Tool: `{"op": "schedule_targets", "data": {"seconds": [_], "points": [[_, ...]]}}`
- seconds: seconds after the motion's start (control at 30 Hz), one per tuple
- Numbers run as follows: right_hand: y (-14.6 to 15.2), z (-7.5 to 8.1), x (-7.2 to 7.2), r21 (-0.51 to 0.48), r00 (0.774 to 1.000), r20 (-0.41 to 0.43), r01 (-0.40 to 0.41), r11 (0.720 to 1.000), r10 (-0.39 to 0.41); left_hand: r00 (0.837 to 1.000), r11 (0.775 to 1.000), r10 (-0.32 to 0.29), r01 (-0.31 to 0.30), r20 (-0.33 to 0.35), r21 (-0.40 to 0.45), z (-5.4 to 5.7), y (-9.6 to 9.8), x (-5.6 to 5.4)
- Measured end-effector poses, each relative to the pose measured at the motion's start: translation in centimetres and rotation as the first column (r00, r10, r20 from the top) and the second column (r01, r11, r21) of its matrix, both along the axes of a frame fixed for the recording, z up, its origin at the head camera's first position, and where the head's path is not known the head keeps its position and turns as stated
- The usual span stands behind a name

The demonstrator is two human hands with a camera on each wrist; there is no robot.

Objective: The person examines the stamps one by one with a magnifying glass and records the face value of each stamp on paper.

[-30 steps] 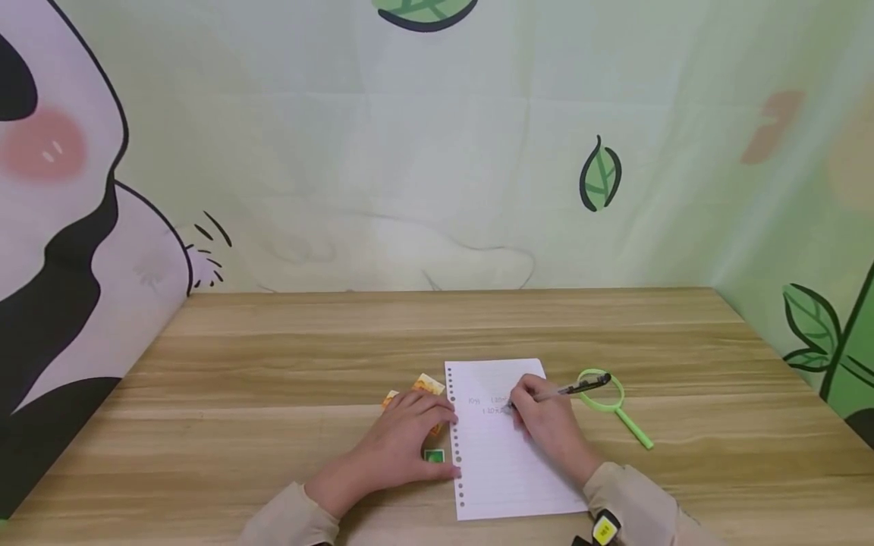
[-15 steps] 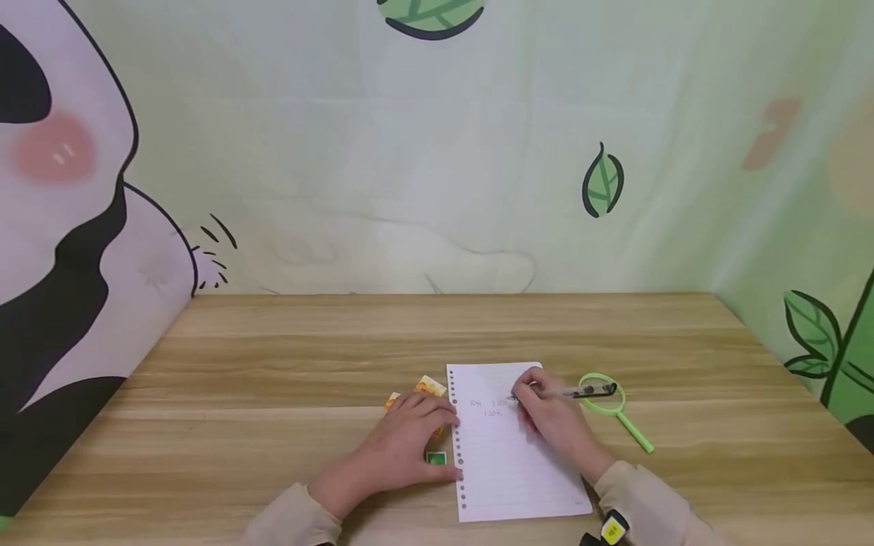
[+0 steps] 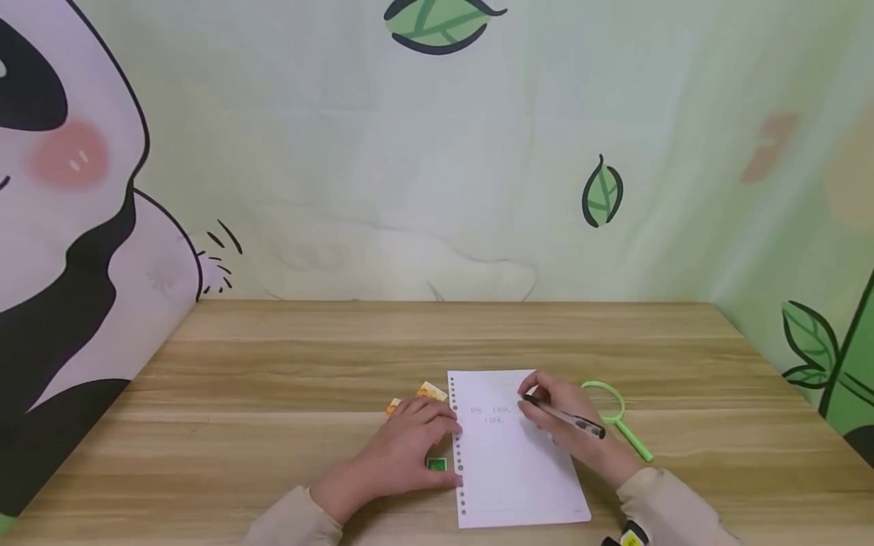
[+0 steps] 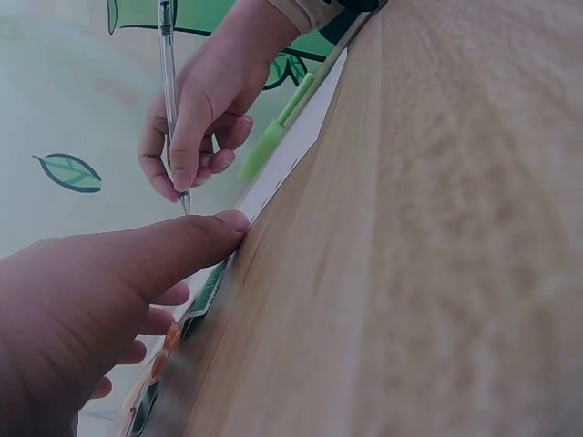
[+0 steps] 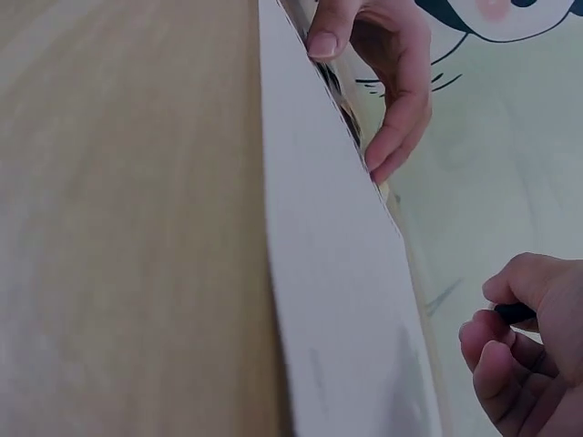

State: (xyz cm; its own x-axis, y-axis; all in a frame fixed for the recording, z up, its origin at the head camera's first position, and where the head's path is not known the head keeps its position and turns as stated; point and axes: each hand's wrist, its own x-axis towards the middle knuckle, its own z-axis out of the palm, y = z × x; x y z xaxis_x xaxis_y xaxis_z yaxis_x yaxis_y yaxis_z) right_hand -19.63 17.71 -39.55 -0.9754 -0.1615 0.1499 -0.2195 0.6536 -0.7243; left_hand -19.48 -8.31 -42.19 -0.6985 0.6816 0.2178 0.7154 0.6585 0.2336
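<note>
A lined sheet of paper (image 3: 515,478) with punched holes down its left side lies on the table, two short rows of handwriting near its top. My left hand (image 3: 399,455) rests at the sheet's left edge, thumb and fingertips touching the holed margin. Small orange-and-white cards (image 3: 432,392) stick out from beneath this hand, and a small green card (image 3: 436,464) shows by the thumb. Over the sheet's upper right, my right hand (image 3: 567,413) holds a clear pen (image 3: 576,422) with a black grip between thumb and fingers. In the left wrist view, the pen (image 4: 168,82) stands nearly upright.
Just right of the sheet lies a light green magnifying glass (image 3: 635,441), its ring partly behind the right hand. The wooden table (image 3: 205,425) runs back to a printed cloth backdrop (image 3: 307,152) with a panda and leaves.
My right hand has drawn back slightly right, uncovering the handwriting. The pen's rear end has swung down toward me. My left hand stays at the margin while the head view tilts up a little.
</note>
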Motion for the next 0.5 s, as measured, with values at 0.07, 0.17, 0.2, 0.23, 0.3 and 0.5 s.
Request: {"op": "schedule_targets", "data": {"seconds": [0.07, 0.17, 0.2, 0.23, 0.3, 0.5], "points": [[0.3, 0.3, 0.1, 0.047, 0.999, -0.048, -0.012, 0.999, 0.014, 1.000, 1.000, -0.002, 0.002, -0.009, 0.000, 0.0, 0.0, 0.0], [0.7, 0.7, 0.2, 0.074, 0.997, -0.071, -0.024, 0.997, 0.029, 1.000, 1.000, -0.002, 0.002, -0.015, 0.006, 0.1, 0.0, 0.1], [0.8, 0.8, 0.2, 0.076, 0.997, -0.067, -0.026, 0.997, 0.031, 1.000, 1.000, -0.001, 0.001, -0.016, 0.008, 0.1, 0.0, 0.1], [1.0, 0.9, 0.2, 0.074, 0.998, -0.056, -0.028, 0.997, 0.032, 1.000, 1.000, 0.000, 0.000, -0.016, 0.013, 0.1, 0.0, 0.0], [1.2, 1.2, 0.3, 0.068, 0.999, -0.031, -0.035, 0.997, 0.037, 1.000, 1.000, 0.005, -0.004, -0.017, 0.024, 0.1, -0.1, 0.0], [1.8, 1.7, 0.5, 0.089, 0.997, -0.050, -0.057, 0.994, 0.061, 0.998, 0.996, 0.019, -0.014, -0.052, 0.083, 0.2, -0.5, -0.4]]}}
